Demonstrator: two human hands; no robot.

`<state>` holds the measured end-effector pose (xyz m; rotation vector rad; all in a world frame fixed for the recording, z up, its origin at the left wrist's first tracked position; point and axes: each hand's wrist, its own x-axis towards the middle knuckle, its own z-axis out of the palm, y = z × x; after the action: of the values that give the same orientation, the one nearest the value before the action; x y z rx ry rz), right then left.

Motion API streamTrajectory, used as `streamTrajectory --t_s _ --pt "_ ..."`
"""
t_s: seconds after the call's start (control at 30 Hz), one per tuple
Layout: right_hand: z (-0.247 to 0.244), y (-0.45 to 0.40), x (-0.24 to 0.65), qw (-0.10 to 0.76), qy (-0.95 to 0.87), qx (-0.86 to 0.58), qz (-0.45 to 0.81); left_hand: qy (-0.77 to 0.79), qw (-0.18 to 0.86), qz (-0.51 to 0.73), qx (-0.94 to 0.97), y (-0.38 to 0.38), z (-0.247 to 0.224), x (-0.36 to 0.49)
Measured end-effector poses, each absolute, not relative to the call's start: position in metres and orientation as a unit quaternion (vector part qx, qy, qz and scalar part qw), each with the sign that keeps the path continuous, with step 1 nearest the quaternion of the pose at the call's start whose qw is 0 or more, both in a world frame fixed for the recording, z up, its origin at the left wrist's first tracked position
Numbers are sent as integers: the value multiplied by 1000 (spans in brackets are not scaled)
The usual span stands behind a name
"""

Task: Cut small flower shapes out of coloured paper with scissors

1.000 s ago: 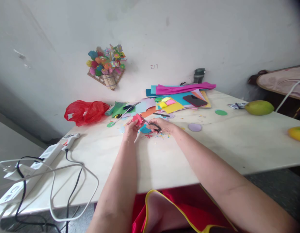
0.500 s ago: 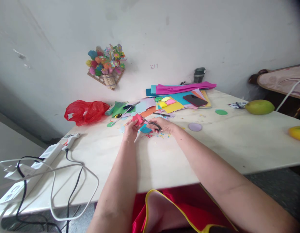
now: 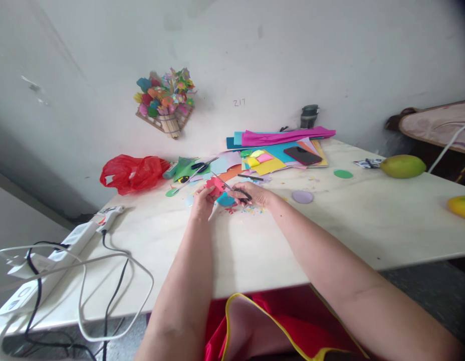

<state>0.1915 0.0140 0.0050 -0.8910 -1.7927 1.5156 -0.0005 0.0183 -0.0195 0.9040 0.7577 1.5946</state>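
My left hand (image 3: 203, 202) pinches a red paper cut-out (image 3: 215, 187) with a notched, flower-like edge. My right hand (image 3: 251, 193) is closed round the black handles of a pair of scissors (image 3: 243, 196), whose blades point up and left against the red paper. Under the hands lies a blue paper piece (image 3: 225, 199). Small red, blue and yellow paper scraps (image 3: 251, 210) are scattered on the table just below. Behind the scissors rests a dark pen-like stick (image 3: 252, 177).
Coloured sheets (image 3: 281, 150) with a phone (image 3: 302, 155) lie at the back. A second pair of scissors (image 3: 202, 166) and a red plastic bag (image 3: 133, 173) are left of them. A power strip (image 3: 72, 240) with cables lines the left edge; a mango (image 3: 402, 166) sits right.
The red paper has turned slightly in my left hand and shifted a little right, nearer the scissor blades. Both arms have stayed almost in place.
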Motion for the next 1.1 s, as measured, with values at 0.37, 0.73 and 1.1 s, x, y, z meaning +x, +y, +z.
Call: streamTrajectory --t_s 0.37,0.73,1.1 --pt "5 17 191 324 -678 -343 564 325 549 671 378 20 -21 -1" --pt "-1 22 193 325 -674 -329 576 325 539 690 358 20 -19 0" --pt "0 20 191 346 -660 -331 579 324 539 700 339 21 -20 6"
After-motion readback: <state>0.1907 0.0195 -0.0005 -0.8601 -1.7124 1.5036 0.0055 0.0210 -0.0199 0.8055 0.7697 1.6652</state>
